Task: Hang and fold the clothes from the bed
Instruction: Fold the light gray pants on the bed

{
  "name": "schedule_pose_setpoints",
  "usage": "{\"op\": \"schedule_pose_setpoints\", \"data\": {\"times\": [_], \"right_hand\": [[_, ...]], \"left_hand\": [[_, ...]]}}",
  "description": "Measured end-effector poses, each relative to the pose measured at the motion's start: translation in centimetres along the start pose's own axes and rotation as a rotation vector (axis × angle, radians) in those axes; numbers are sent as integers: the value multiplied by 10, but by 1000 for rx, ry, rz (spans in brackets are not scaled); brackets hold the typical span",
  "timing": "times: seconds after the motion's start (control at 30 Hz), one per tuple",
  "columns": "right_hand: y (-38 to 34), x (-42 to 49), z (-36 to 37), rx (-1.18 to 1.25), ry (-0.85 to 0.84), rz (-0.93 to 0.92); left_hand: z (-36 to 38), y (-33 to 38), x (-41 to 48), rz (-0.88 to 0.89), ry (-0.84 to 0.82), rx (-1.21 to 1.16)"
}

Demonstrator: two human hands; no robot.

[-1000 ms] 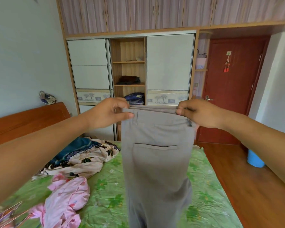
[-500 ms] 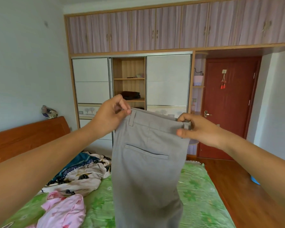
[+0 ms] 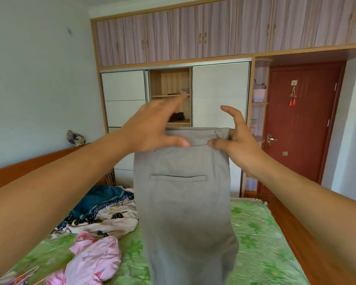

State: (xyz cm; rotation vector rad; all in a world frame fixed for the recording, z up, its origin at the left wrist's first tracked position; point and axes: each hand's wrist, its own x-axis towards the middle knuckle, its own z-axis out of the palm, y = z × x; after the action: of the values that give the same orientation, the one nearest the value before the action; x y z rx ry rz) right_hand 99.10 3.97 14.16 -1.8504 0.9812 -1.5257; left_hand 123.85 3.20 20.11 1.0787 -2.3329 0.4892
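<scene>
Grey trousers hang upright in front of me over the bed, back pocket facing me. My left hand pinches the waistband at its left end with the thumb in front, its other fingers stretched forward. My right hand pinches the waistband's right part between thumb and fingers, index finger raised. The two thumbs nearly meet at the waistband's middle. The trouser legs run out of view at the bottom.
A pink garment and a teal-and-cream patterned cloth lie on the green bedsheet at left. Wire hangers show at the bottom left corner. A wardrobe with an open shelf stands ahead; a red door is at right.
The waistband has levelled and sits higher against the wardrobe. Both hands have shifted inward along it, thumbs now close together, and the left fingers have stretched out.
</scene>
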Motion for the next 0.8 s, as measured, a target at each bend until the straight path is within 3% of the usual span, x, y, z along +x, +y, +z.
{"op": "schedule_pose_setpoints", "data": {"times": [0.07,0.13,0.2,0.27,0.33,0.4,0.47,0.67,0.73,0.8], "right_hand": [[-1,-2,7,-15,-2,-10],[1,-3,6,-8,15,6],[8,-7,-4,82,-22,65],[22,-22,-13,124,-180,172],[49,-41,-18,20,-366,303],[86,-58,-25,-156,-419,427],[117,-68,-36,-263,-380,521],[152,-101,-44,-203,-69,709],[164,-115,-31,-20,-9,802],[172,-116,-13,293,41,769]], "left_hand": [[7,6,15,1,-261,24],[18,4,27,-47,-408,-149],[26,1,36,-32,-416,-222],[32,3,42,-2,-390,-227],[33,6,47,12,-363,-236],[29,7,54,15,-363,-230],[19,4,60,26,-356,-222],[-20,-5,73,4,-247,-154],[-33,-8,77,-14,-202,-111],[-42,-11,79,-30,-173,-72]]}}
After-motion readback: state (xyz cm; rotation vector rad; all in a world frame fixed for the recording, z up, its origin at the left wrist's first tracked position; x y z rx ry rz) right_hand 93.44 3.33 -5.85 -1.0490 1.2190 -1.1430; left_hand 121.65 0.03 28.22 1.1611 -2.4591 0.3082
